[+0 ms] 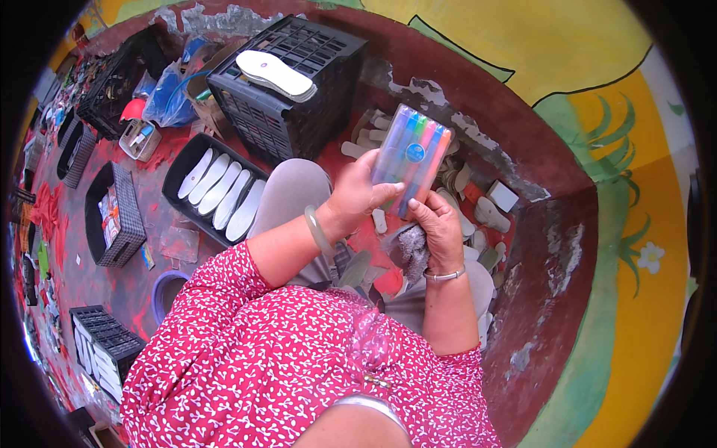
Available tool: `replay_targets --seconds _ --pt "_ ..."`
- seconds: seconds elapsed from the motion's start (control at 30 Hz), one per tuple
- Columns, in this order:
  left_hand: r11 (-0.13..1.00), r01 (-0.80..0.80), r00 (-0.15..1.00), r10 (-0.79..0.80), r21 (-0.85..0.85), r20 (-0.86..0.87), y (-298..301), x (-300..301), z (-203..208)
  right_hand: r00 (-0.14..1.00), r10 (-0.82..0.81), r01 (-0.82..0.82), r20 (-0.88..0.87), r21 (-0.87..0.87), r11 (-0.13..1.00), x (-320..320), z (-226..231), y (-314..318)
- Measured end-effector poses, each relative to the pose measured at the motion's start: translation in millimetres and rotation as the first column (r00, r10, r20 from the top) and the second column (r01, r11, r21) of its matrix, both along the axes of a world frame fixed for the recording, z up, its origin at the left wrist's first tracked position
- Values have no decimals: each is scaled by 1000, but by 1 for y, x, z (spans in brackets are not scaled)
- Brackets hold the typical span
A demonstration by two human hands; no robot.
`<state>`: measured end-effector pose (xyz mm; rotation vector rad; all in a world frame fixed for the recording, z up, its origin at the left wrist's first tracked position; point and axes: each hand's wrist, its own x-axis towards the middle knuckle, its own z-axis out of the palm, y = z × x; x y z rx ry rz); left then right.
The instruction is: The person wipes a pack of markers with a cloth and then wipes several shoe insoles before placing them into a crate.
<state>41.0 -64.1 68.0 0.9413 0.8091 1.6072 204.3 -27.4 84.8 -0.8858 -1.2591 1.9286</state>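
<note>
A clear flat pack of coloured marker pens (pixel 413 149) is held up in front of me, tilted, with a round blue sticker on its face. My left hand (pixel 360 193) grips its left side, thumb across the front. At the lower right corner, my right hand (pixel 441 228) pinches the pack between thumb and fingers. A grey fuzzy cloth (pixel 412 250) hangs beneath the pack against my right hand; whether the fingers hold it too is hidden.
White insoles (pixel 276 73) lie on an upturned black crate (pixel 291 112). More insoles fill a black tray (pixel 254 178) beside my knee, and loose ones (pixel 489 216) are piled by the wall (pixel 553 299). A checked basket (pixel 128 231) and a purple basin (pixel 158 291) stand to the left.
</note>
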Motion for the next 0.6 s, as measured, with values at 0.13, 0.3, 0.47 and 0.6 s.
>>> replay_targets --seconds 0.13,0.3,0.47,0.6 --pt "999 -6 995 2 33 97 -2 7 1 990 -20 16 -141 -36 999 -2 -7 -2" --pt "998 -10 993 3 66 116 -2 16 0 977 -142 133 -161 -64 989 -10 -6 -8" --pt "997 3 995 -11 81 102 2 22 -10 966 -234 234 -107 -21 972 -12 -13 -7" --pt "995 96 995 -96 18 -18 2 18 -7 952 -293 295 -87 17 955 -8 -15 -1"
